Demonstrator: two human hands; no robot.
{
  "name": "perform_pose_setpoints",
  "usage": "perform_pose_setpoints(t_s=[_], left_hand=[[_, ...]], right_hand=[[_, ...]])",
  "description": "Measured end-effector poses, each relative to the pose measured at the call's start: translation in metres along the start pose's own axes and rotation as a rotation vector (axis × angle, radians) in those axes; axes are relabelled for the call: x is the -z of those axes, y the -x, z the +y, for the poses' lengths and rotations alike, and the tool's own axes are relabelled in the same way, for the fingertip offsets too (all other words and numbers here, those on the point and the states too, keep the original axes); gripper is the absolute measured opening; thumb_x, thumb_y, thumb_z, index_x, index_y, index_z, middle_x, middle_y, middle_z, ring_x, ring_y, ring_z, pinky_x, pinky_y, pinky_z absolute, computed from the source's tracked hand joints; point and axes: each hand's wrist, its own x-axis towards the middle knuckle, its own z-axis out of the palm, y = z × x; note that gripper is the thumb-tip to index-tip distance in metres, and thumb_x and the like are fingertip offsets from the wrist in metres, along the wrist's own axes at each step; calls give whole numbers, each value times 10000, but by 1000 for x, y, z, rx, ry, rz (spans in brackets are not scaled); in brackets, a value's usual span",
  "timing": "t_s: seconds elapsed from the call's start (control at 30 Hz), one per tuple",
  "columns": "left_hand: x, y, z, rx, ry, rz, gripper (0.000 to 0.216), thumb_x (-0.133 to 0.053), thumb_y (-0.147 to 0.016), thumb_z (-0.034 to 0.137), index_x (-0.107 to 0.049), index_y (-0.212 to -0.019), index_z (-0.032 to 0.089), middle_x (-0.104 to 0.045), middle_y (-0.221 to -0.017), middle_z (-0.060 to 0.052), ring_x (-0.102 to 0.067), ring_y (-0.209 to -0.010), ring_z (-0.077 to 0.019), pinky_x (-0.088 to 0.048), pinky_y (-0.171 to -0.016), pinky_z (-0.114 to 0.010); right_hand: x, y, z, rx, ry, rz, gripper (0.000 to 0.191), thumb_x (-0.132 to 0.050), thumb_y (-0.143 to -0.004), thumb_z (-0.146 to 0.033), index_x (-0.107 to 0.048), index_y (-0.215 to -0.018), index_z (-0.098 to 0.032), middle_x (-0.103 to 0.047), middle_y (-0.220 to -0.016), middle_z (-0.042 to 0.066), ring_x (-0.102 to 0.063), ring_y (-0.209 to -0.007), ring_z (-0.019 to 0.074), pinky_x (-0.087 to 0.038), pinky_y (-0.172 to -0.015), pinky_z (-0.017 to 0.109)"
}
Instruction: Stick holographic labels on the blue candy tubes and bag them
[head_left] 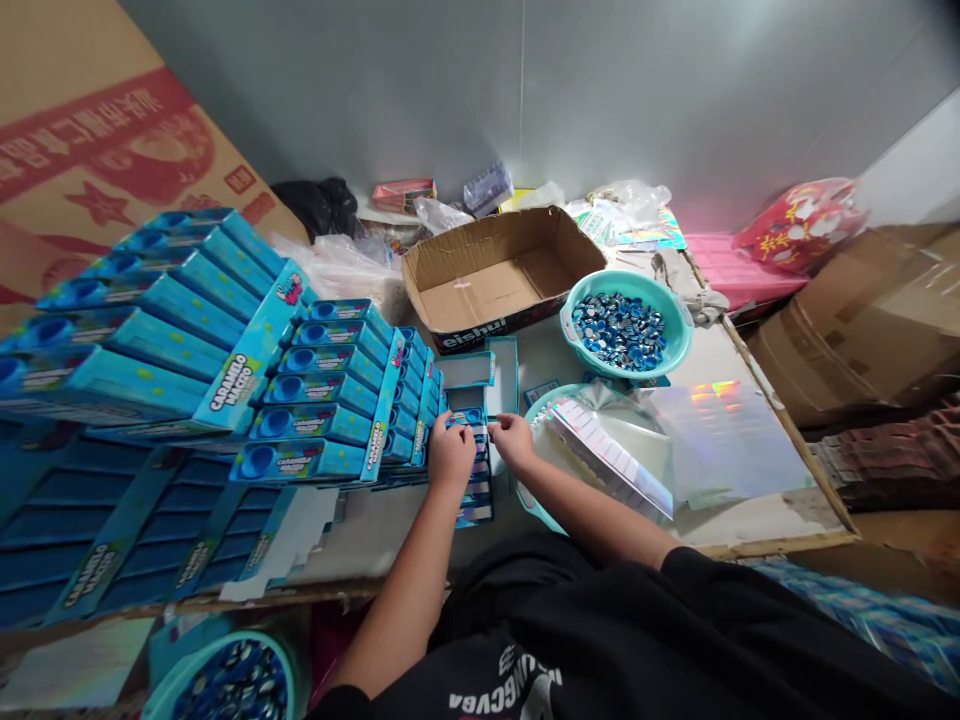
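My left hand (453,455) has its fingers closed on the edge of a small blue caramel box (469,416) in the row in front of me. Just to its right, my right hand (514,440) makes a pinch at the box's end. A small white bit shows at its fingertips, too small to name. More blue boxes (475,497) lie in a row below my hands. Beyond them stands an open blue display tray (504,372). Close on the left are packed displays of caramel boxes (319,395), stacked high.
A brown carton (510,290) stands at the back. On the right, a turquoise basin (686,335) holds many blue-and-silver pieces; a nearer basin (536,510) has a plastic bag and a printed sheet (611,455) over it. Silvery sheets (724,440) lie by the table's right edge.
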Motion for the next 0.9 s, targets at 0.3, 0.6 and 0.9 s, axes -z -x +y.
perform_pose_setpoints(t_s=[0.3, 0.6, 0.9], left_hand=[[-13, 7, -3, 56, 66, 67, 422, -453, -880, 121, -529, -1295, 127, -468, -1398, -211, -466, -1345, -329, -407, -1118, -516], [-13, 14, -11, 8, 92, 89, 446, -399, -900, 113, -500, -1334, 117, -499, -1363, -220, -490, -1327, -312, -426, -1108, -509], [-7, 44, -24, -235, 111, -19, 362, -426, -879, 143, -661, -1154, 142, -598, -1271, -180, -498, -1323, -317, -399, -1134, -534]], right_hand=[[-9, 4, -3, -45, 133, -119, 243, -618, -943, -312, -615, -1114, -140, -660, -921, 29, -636, -759, 144, -558, -727, 329], [1, 23, -9, 65, 152, -130, 273, -616, -892, -251, -609, -1137, -129, -669, -895, 47, -639, -709, 148, -545, -668, 306], [155, 85, -22, 522, 250, 166, 333, -402, -916, -254, -635, -1145, -190, -632, -1116, 135, -607, -1050, 249, -475, -947, 415]])
